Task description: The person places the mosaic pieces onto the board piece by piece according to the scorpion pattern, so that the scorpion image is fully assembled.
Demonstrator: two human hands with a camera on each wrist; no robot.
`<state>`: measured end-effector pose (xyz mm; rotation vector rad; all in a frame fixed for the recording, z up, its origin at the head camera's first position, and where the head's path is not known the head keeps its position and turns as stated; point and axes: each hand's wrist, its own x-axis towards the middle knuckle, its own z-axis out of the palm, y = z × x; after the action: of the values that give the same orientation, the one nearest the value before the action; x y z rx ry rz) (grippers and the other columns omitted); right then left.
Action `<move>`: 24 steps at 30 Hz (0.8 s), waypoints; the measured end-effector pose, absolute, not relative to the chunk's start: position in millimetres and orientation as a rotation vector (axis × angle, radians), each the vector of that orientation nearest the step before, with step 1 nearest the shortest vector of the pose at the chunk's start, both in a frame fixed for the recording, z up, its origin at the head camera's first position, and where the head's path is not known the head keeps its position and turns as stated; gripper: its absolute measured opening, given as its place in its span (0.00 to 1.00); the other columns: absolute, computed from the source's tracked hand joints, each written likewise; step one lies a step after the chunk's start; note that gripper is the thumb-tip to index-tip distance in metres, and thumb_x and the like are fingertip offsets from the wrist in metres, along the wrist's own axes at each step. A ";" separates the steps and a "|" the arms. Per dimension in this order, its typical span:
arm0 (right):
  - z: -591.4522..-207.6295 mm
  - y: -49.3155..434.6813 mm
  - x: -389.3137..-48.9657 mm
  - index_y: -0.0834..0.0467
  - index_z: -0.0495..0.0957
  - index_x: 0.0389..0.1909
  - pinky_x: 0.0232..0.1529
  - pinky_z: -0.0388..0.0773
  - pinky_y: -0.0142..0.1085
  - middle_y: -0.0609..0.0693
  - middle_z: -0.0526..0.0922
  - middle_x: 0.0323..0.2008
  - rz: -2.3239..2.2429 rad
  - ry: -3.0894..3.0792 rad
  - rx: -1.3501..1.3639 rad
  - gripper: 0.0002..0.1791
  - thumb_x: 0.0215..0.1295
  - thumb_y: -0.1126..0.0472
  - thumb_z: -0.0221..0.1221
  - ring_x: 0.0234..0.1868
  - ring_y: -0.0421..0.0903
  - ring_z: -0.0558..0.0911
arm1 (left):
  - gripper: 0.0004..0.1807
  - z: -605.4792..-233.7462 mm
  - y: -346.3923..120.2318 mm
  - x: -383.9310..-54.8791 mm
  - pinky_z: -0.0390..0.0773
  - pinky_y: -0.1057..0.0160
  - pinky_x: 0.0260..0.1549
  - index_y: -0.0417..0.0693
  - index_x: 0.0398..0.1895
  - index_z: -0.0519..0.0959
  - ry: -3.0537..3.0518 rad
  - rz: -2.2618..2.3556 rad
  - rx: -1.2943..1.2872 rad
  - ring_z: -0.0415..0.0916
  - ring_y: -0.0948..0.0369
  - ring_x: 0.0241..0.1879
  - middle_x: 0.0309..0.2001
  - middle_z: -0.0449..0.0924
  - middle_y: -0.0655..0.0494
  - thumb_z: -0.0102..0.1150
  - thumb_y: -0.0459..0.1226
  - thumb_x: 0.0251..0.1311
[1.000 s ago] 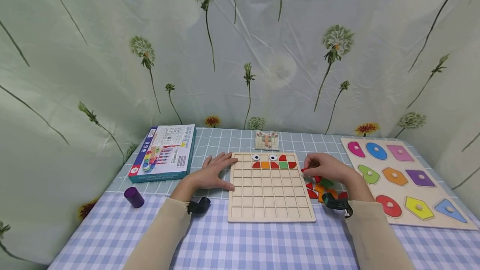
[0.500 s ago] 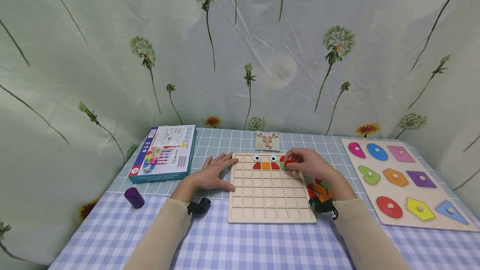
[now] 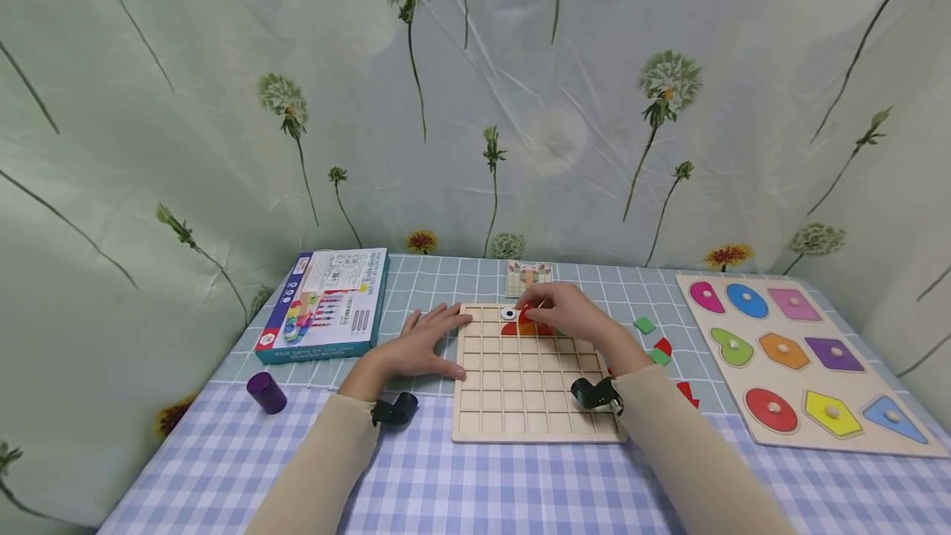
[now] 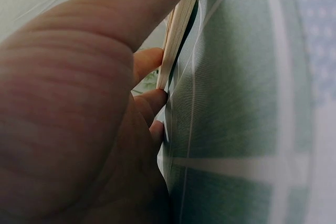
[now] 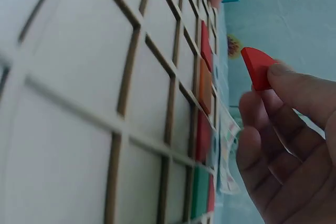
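A wooden grid board (image 3: pixel 520 403) lies flat, with tiles and a round eye tile (image 3: pixel 508 314) in its far rows. My right hand (image 3: pixel 575 312) pinches a red quarter-circle tile (image 5: pixel 257 66) between thumb and fingers, over those rows. In the right wrist view that tile is apart from the board; an orange tile (image 5: pixel 205 87) and a green tile (image 5: pixel 200 192) sit in the grid. My right hand hides some far cells in the head view. With fingers spread, my left hand (image 3: pixel 423 345) rests at the board's left edge, fingertips touching it.
A small pattern card (image 3: pixel 529 275) lies behind the board. Loose green (image 3: pixel 644 325) and red tiles (image 3: pixel 687 391) lie right, partly hidden by my forearm. Farther right is a shape puzzle board (image 3: pixel 798 386). A boxed toy (image 3: pixel 327 304) and purple cylinder (image 3: pixel 266 392) stand left.
My right hand has moved left from the loose tiles at the right, across the board's far rows, carrying the red quarter-circle tile. My left hand has stayed at the board's edge.
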<state>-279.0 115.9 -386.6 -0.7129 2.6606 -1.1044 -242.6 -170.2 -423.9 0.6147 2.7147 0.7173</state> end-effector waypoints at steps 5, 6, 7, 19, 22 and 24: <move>-391.4 100.3 -282.5 0.58 0.81 0.42 0.45 0.79 0.36 0.52 0.84 0.38 -1.164 2.660 -0.701 0.04 0.68 0.65 0.62 0.38 0.43 0.80 | 0.51 -424.5 -170.2 -242.6 0.28 0.35 0.75 0.61 0.77 0.59 2.717 0.721 0.634 0.35 0.49 0.82 0.82 0.46 0.54 0.71 0.59 0.51; -391.5 97.3 -282.5 0.58 0.81 0.41 0.45 0.79 0.36 0.52 0.84 0.38 -1.182 2.652 -0.688 0.04 0.67 0.65 0.62 0.39 0.43 0.80 | 0.51 -424.4 -170.4 -242.7 0.28 0.35 0.75 0.61 0.77 0.59 2.717 0.722 0.637 0.35 0.49 0.82 0.82 0.46 0.54 0.71 0.59 0.51; -391.9 94.7 -282.7 0.58 0.81 0.41 0.45 0.79 0.36 0.52 0.85 0.38 -1.199 2.647 -0.686 0.04 0.67 0.65 0.62 0.39 0.43 0.81 | 0.51 -424.4 -170.4 -242.7 0.28 0.35 0.75 0.61 0.77 0.59 2.717 0.720 0.638 0.35 0.49 0.82 0.82 0.46 0.54 0.71 0.59 0.51; -398.9 69.2 -290.4 0.52 0.85 0.52 0.35 0.79 0.33 0.54 0.85 0.48 -1.175 2.619 -0.691 0.14 0.72 0.65 0.55 0.33 0.44 0.81 | 0.51 -423.1 -170.7 -242.9 0.29 0.34 0.75 0.61 0.77 0.59 2.724 0.713 0.643 0.35 0.49 0.82 0.82 0.46 0.54 0.71 0.60 0.51; -399.8 64.7 -291.0 0.53 0.85 0.47 0.40 0.79 0.34 0.53 0.86 0.47 -1.179 2.641 -0.698 0.12 0.71 0.65 0.56 0.37 0.44 0.81 | 0.51 -423.8 -170.4 -243.2 0.29 0.34 0.75 0.61 0.77 0.59 2.727 0.707 0.645 0.34 0.49 0.82 0.82 0.46 0.54 0.71 0.60 0.51; -399.9 61.7 -291.0 0.54 0.85 0.45 0.42 0.79 0.36 0.52 0.86 0.44 -1.202 2.649 -0.677 0.10 0.70 0.65 0.57 0.39 0.45 0.80 | 0.51 -424.2 -170.5 -243.3 0.29 0.34 0.75 0.61 0.77 0.59 2.727 0.707 0.644 0.34 0.49 0.82 0.82 0.46 0.54 0.71 0.60 0.51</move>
<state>-291.0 61.7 -399.9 -0.6768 2.6494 -1.2020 -243.3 -170.5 -424.2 0.6437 2.7275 0.7068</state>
